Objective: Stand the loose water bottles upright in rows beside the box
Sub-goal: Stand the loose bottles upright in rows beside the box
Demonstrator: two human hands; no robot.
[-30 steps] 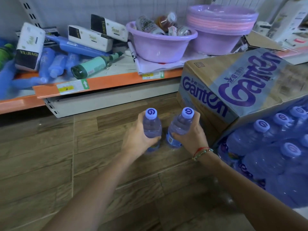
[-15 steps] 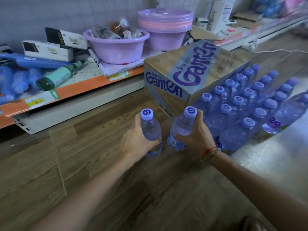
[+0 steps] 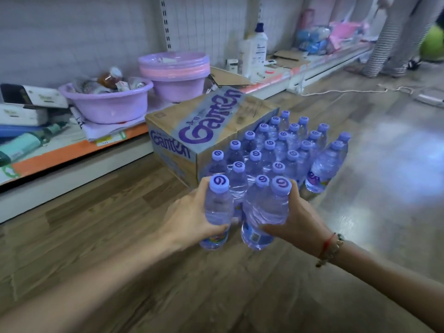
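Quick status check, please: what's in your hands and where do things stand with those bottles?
Left hand grips one bottle, right hand another. Both upright at near end of standing rows beside box. Nothing blocking.

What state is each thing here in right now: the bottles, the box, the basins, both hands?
Left hand: grips one upright bottle.
Right hand: grips a second bottle, slightly tilted.
Standing bottles: upright, capped, in rows beside the box.
Box: closed, on the floor.
Front basin: holds clutter.
Stacked basins: nested.

I can't see the left hand's (image 3: 189,219) fingers behind its bottle (image 3: 217,212); the standing person (image 3: 394,32) is cut off at the top edge.
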